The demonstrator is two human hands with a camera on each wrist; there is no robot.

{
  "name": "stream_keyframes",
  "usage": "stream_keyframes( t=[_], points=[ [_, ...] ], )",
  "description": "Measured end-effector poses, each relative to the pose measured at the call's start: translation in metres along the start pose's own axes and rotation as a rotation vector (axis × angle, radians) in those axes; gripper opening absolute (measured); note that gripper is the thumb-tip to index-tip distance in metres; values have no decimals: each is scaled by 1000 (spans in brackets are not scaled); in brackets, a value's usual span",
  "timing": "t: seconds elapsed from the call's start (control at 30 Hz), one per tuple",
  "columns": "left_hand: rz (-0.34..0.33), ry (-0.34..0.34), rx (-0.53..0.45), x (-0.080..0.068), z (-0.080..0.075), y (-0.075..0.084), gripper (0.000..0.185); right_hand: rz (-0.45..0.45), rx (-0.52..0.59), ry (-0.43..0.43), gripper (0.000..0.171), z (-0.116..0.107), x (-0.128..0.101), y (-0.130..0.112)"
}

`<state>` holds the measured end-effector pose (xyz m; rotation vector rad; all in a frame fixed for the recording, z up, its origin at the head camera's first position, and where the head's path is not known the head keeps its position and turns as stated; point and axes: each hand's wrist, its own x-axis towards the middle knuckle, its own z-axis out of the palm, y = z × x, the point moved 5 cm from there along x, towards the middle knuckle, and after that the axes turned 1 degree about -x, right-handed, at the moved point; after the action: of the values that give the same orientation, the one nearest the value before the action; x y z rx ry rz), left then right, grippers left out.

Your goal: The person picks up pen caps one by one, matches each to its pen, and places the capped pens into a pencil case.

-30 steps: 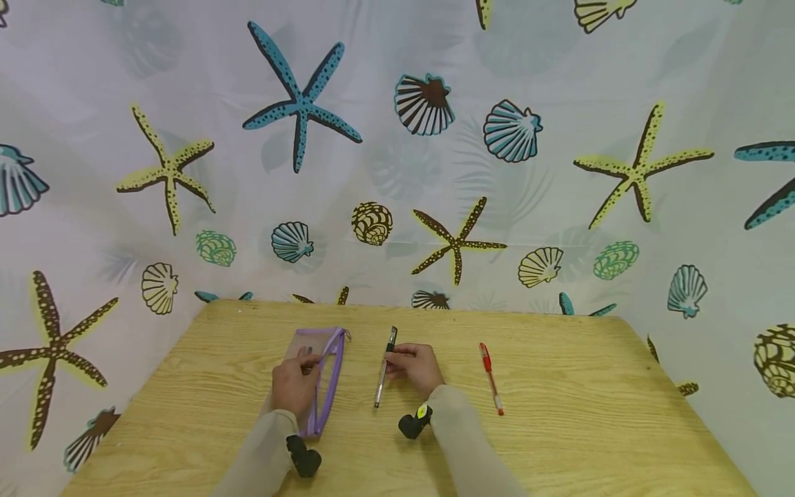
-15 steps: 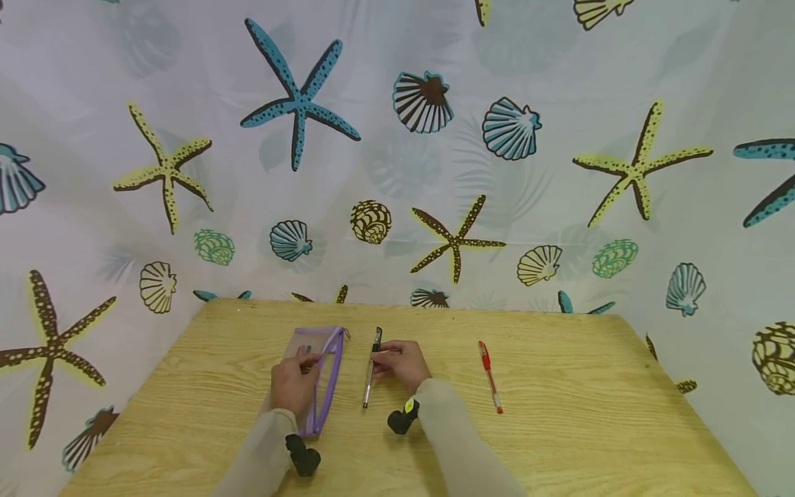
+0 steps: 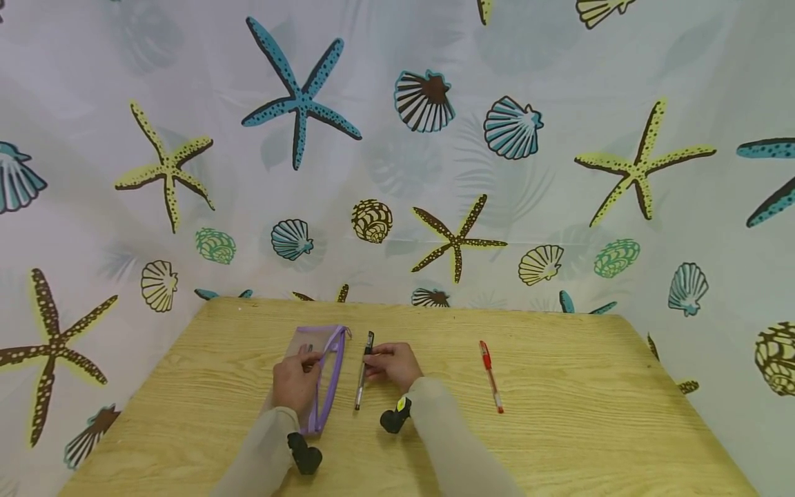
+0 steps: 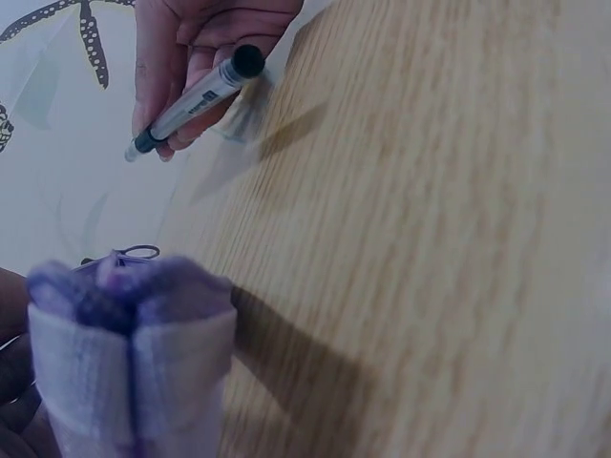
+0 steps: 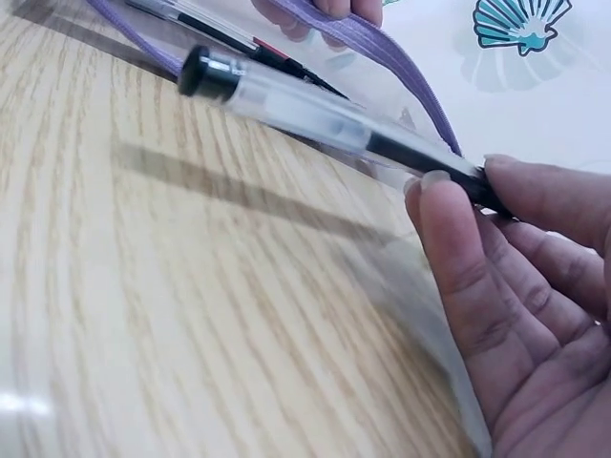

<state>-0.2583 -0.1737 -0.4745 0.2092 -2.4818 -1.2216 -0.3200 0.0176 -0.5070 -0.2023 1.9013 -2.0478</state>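
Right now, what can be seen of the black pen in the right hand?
The black pen has a clear barrel with a dark ink tube inside, a black cap with clip at its far end and a black plug at its near end. The right hand pinches it near the capped end. The wrist views show it lifted off the wooden table, casting a shadow, roughly level, just beside the purple mesh pouch, apart from it.

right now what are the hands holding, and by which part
The right hand pinches a clear-barrelled black pen near its cap end, lifted off the table. The left hand grips the purple-trimmed mesh pencil pouch at its open zip edge.
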Motion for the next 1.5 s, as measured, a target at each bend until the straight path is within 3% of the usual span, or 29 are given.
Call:
stream_keyframes(
  t=[0.33,0.77,1.1,1.5],
  points=[
    [-13,5,-8,0,-2,-1,17,-1,12,-43,24,19,-8,-14],
    [13,12,4,1,-2,0,16,3,4,-29,23,42,-8,-24],
    [28,6,11,1,-1,0,18,66,10,18,22,48,11,-4],
    [21,-6,23,2,-3,0,19,67,-35,-92,30,59,-10,-23]
  ],
)
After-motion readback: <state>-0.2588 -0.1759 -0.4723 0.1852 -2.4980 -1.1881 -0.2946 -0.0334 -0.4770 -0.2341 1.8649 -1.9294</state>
